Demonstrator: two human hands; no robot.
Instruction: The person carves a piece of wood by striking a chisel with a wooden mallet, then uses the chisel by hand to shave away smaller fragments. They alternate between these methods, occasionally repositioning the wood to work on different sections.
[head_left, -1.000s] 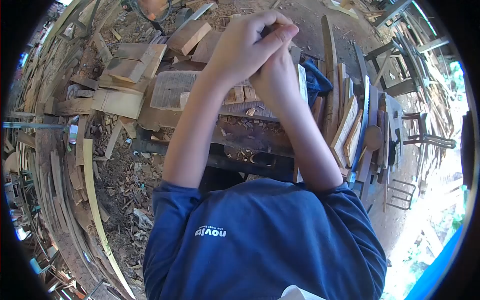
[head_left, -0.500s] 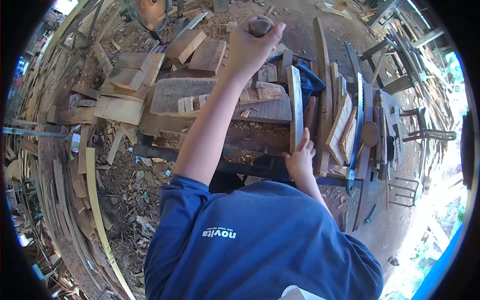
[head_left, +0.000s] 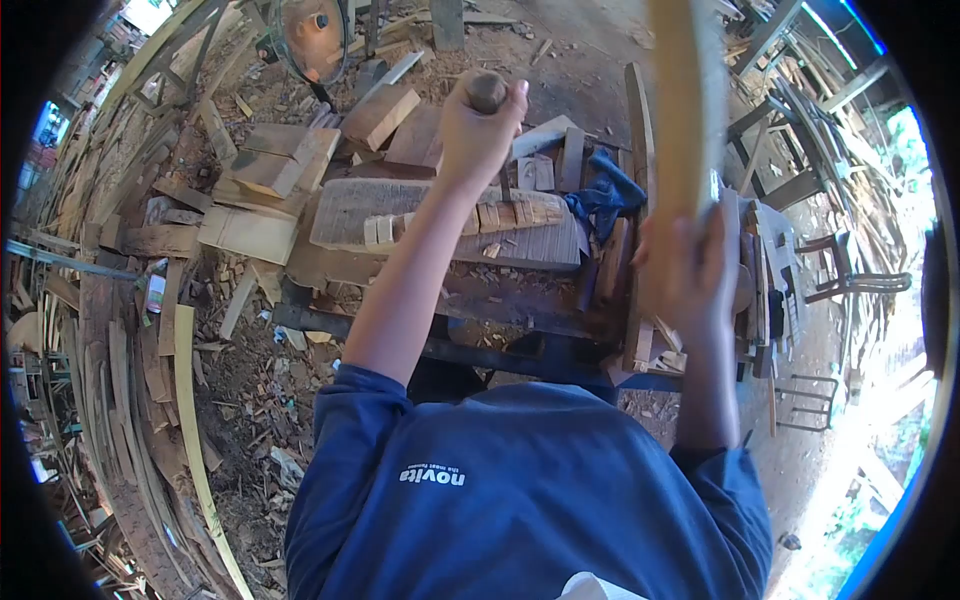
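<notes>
The person's left hand has its grip closed around a chisel, its shank meeting the notched wood strip on a thick board across the table. The right hand clasps a blurred wooden bar, which hides part of the planks behind. A blue cloth bunches beside the board's right end; wood blocks crowd its left, and a fan stands beyond.
</notes>
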